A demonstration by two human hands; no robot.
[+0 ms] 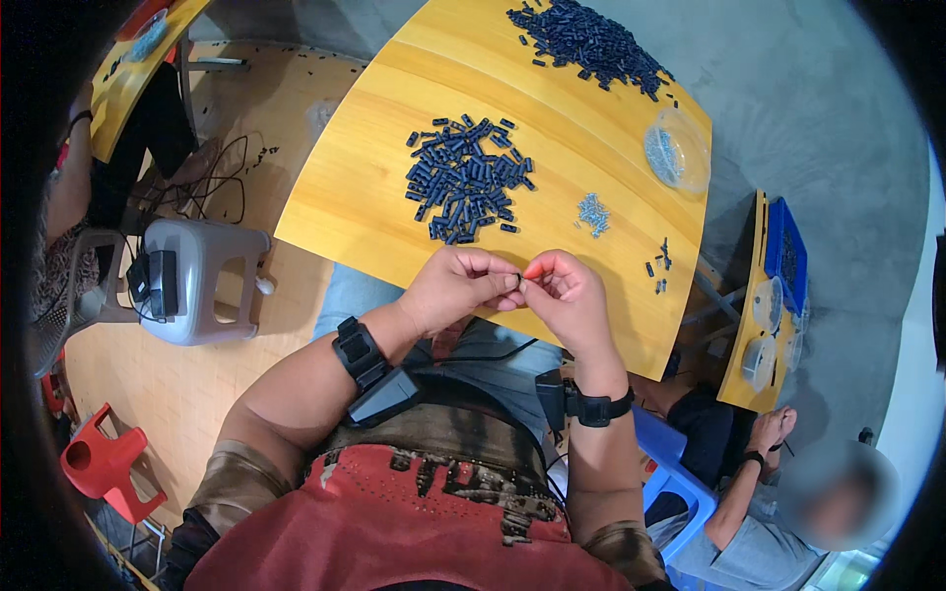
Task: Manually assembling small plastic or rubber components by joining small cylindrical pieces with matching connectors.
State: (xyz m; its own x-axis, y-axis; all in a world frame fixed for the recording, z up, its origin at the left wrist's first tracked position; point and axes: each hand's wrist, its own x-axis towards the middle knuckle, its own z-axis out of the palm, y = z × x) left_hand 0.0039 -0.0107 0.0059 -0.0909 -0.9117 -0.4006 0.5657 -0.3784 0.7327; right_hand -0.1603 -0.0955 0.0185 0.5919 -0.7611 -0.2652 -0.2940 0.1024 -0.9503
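Head view: both hands (517, 286) pinch small dark part (520, 281) over yellow table (365, 187); grey concrete floor (788, 98), grey stool (202, 281).

Both hands, left (455, 289) and right (570, 297), meet fingertip to fingertip (forearms bent inward)

On the yellow table (374, 187) there are two big heaps of small dark blue parts: one heap in the middle (465, 177) and one at the far edge (589, 39); the single parts are too many to count. There is one small cluster of light grey pieces (592, 213), one clear plastic bag (676, 150), and about seven loose dark parts (659, 268) near the right edge.
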